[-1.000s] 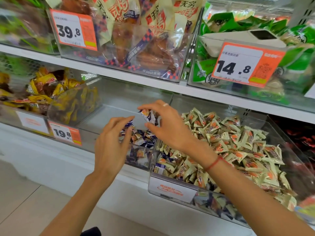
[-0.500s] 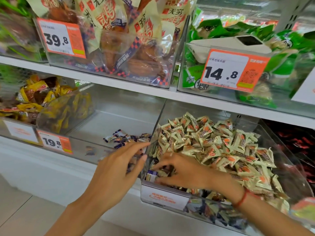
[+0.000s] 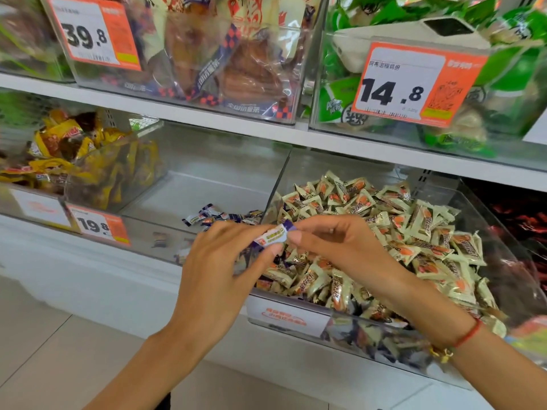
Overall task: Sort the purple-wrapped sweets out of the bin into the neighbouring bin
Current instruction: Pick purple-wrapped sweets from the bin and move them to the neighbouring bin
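One small sweet in a purple-and-white crinkled wrapper [image 3: 273,235], pinched at both ends: right end between thumb and forefinger of the right hand [image 3: 340,247], left end under the fingertips of the left hand [image 3: 225,261]. Both hands thus closed on the same sweet, held in the air between them, just above the front left corner of the clear plastic bin full of cream-and-orange wrapped sweets [image 3: 384,232].

Probably a handover or a pull from one hand to the other, on the way to the neighbouring clear bin with the small heap of purple-wrapped sweets [image 3: 219,216], just beyond the left hand's knuckles.

Possible trouble from here:
- Slippery, thin wrapper; with a release by both hands at the same instant, a fall back among the cream sweets or over the bin front to the tiled floor [image 3: 44,350].
- A pull in opposite directions: twisted ends open, wrapper torn.
- A careless toss: a strike against the clear dividing wall [image 3: 276,184] between the two bins, then a drop on the wrong side.
- More purple wrappers visible low behind the front wall of the full bin, under the right wrist; easy to miss beneath the cream layer.

Farther to the left of the left hand, an orange price tag marked 19.8 [image 3: 99,226].
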Available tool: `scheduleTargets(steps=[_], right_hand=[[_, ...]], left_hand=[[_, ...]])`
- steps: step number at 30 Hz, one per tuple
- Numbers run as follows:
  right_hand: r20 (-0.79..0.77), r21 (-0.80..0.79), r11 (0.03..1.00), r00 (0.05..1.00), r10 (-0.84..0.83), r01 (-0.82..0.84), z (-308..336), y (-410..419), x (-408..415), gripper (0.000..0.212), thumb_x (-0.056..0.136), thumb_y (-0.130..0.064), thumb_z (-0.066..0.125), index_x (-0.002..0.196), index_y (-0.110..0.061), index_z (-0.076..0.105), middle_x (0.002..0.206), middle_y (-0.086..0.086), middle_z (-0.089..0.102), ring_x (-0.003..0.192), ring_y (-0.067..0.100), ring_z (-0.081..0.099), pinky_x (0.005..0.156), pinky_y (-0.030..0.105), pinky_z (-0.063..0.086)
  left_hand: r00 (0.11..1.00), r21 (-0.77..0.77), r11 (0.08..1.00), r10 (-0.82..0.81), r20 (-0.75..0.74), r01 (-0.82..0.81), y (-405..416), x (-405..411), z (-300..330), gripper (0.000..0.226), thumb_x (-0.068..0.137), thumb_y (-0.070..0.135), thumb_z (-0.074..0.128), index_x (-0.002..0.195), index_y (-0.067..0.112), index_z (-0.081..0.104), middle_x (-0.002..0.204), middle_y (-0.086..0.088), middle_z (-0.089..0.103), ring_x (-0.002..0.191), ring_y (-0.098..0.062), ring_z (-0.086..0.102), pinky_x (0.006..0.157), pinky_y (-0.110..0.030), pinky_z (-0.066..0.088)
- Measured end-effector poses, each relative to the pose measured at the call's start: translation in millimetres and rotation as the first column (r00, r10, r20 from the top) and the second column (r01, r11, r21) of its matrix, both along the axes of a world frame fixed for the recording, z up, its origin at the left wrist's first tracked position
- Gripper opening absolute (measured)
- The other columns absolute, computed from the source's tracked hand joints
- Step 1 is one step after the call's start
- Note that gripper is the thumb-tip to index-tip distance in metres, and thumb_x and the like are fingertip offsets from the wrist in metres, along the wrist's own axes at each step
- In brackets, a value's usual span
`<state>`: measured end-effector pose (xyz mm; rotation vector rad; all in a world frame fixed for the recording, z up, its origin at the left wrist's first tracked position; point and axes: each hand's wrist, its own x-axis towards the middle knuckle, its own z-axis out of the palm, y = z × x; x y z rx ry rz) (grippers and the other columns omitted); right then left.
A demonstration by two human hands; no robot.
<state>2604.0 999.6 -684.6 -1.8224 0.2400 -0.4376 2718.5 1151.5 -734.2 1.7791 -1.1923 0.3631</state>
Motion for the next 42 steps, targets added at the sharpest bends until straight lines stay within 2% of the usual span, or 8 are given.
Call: scheduleTargets(steps=[5,11,17,22,27,32,39,42], right_hand=[[-0.345,-0.281,0.903,0.912,0.222,-0.326,-4,-22,1,0.039,0.083,-0.002,0.07,0.114,-0.025,0.065,0.107,-0.01,0.069,0.095,0.009,0.065,0.084,0.03,0.056],[-0.699,-0.315,0.645,0.63,0.339,-0.697,-11,-27,21,0.066,0.077,0.012,0.063,0.134,-0.021,0.055,0.142,-0.009,0.048,0.129,-0.002,0.04,0.099,0.003,0.03],[-0.701,-0.64,0.24,0.683,0.207,-0.73,-15,-22,35,0.06,0.078,0.002,0.063,0.128,-0.032,0.059,0.129,-0.009,0.046,0.107,0.01,0.044,0.065,0.016,0.033],[-0.593,-0.787,0.043,0.775,0.22,-0.615,-20,-19,32,0.051,0.078,0.003,0.057,0.124,-0.02,0.062,0.112,0.001,0.051,0.091,0.023,0.054,0.062,0.034,0.038],[-0.461,-0.811,0.337,0.877,0.138,-0.479,-25,-29,33,0.035,0.092,-0.041,0.056,0.121,-0.023,0.064,0.093,-0.011,0.056,0.074,0.005,0.051,0.063,0.021,0.042],[-0.347,-0.77,0.58,0.937,-0.033,-0.265,-21,-57,34,0.034,0.089,-0.04,0.061,0.114,-0.019,0.068,0.086,-0.016,0.058,0.077,-0.001,0.053,0.074,0.023,0.046],[-0.184,-0.615,0.787,0.979,-0.085,-0.047,-12,-43,18,0.021,0.082,-0.036,0.072,0.1,-0.025,0.067,0.084,-0.018,0.065,0.074,-0.004,0.062,0.065,0.015,0.048],[-0.215,-0.673,0.731,0.975,-0.053,-0.109,-12,-29,23,0.02,0.079,-0.043,0.073,0.092,-0.029,0.067,0.099,-0.015,0.068,0.091,0.0,0.062,0.08,0.026,0.052]], left_hand=[[0.993,-0.047,0.999,0.012,-0.117,-0.017,4,6,1,0.026,0.084,0.049,0.056,0.11,0.05,0.05,0.097,0.041,0.054,0.084,0.014,0.053,0.069,-0.004,0.039],[0.983,-0.004,0.996,0.082,-0.163,-0.084,7,13,0,0.021,0.084,0.039,0.063,0.09,0.056,0.053,0.09,0.034,0.058,0.078,0.0,0.057,0.053,-0.017,0.044],[0.984,-0.006,0.996,0.087,-0.153,-0.088,4,12,1,0.025,0.083,0.035,0.065,0.093,0.054,0.052,0.087,0.041,0.058,0.078,0.012,0.056,0.064,-0.005,0.042],[0.982,-0.006,0.995,0.1,-0.161,-0.103,2,11,2,0.018,0.083,0.038,0.064,0.095,0.049,0.056,0.071,0.036,0.056,0.077,0.015,0.055,0.063,-0.003,0.041],[0.983,-0.002,0.994,0.112,-0.143,-0.113,3,11,3,0.016,0.084,0.038,0.064,0.097,0.046,0.058,0.073,0.036,0.054,0.077,0.012,0.056,0.064,-0.005,0.043],[0.978,0.022,0.992,0.128,-0.163,-0.126,3,16,2,0.027,0.081,0.052,0.051,0.101,0.04,0.065,0.071,0.033,0.056,0.077,0.007,0.058,0.051,-0.009,0.039],[0.971,0.065,0.991,0.129,-0.2,-0.118,6,20,3,0.016,0.084,0.048,0.054,0.099,0.047,0.058,0.068,0.028,0.058,0.078,0.01,0.056,0.051,-0.011,0.035],[0.972,0.078,0.989,0.138,-0.19,-0.125,6,20,4,0.016,0.085,0.042,0.059,0.101,0.045,0.061,0.069,0.028,0.058,0.078,0.01,0.056,0.051,-0.011,0.034]])
